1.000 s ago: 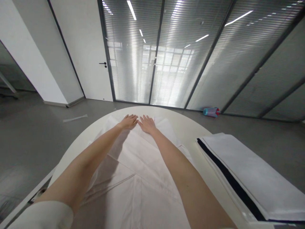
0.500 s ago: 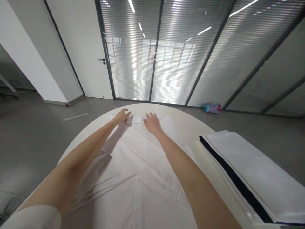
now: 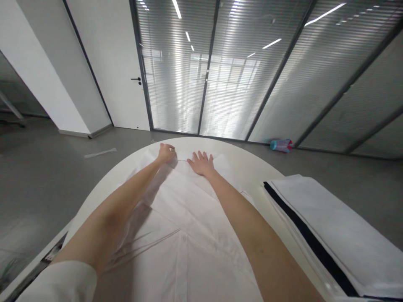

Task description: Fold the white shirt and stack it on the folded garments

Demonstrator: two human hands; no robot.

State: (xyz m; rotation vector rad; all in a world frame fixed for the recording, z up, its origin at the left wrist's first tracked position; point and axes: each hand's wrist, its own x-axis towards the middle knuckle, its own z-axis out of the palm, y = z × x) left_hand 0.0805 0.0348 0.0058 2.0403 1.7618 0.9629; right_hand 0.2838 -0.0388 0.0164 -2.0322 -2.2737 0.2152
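Note:
A white button-up shirt lies spread over a round white table, its button strip running toward me. At its far end, my left hand has curled fingers closed at the collar area, where the fabric seems pinched. Beside it, my right hand rests flat on the shirt with fingers spread, pressing the cloth. A fold line of the shirt shows between the two hands. Creases run diagonally across the shirt's left half, partly under my left forearm.
A stack of folded white and black cloth sits on the table's right side. A blue and red patterned object lies on the floor by the glass partition. A pale strip is on the floor to the left.
My left hand has moved slightly right and its fingers have drawn in at the collar. My right hand stays flat, turned a little, with fingers more spread.

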